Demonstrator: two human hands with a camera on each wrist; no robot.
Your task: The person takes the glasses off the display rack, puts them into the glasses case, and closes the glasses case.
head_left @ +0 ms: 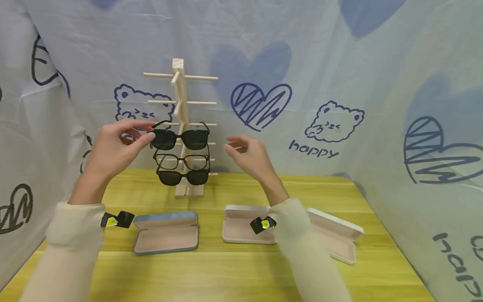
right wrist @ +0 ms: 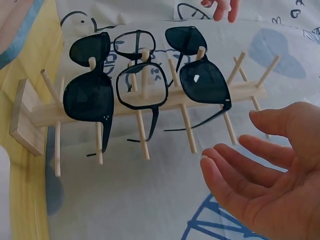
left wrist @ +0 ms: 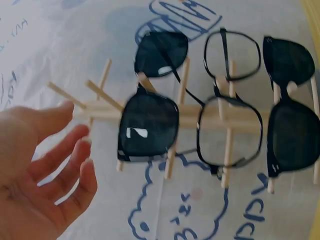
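Observation:
A wooden peg stand (head_left: 178, 65) holds three pairs of eyewear, one above another. Uppermost are dark sunglasses (head_left: 164, 139), then clear-lens glasses (head_left: 182, 159) with thin black frames, and lowest another pair of sunglasses (head_left: 170, 178). My left hand (head_left: 113, 147) is by the left side of the upper sunglasses, its fingertips overlapping their corner in the head view; in the left wrist view the hand (left wrist: 45, 165) is apart from them, fingers loosely bent and holding nothing. To the right of the stand my right hand (head_left: 249, 157) hovers with relaxed fingers, nothing in its grasp.
On the wooden table (head_left: 211, 272) lie three opened glasses cases: a blue-grey one (head_left: 166, 241) at left, a white one (head_left: 243, 235) in the middle, partly behind the right wrist, and another white one (head_left: 345, 247) at right. Patterned cloth (head_left: 324, 63) hangs behind and at both sides.

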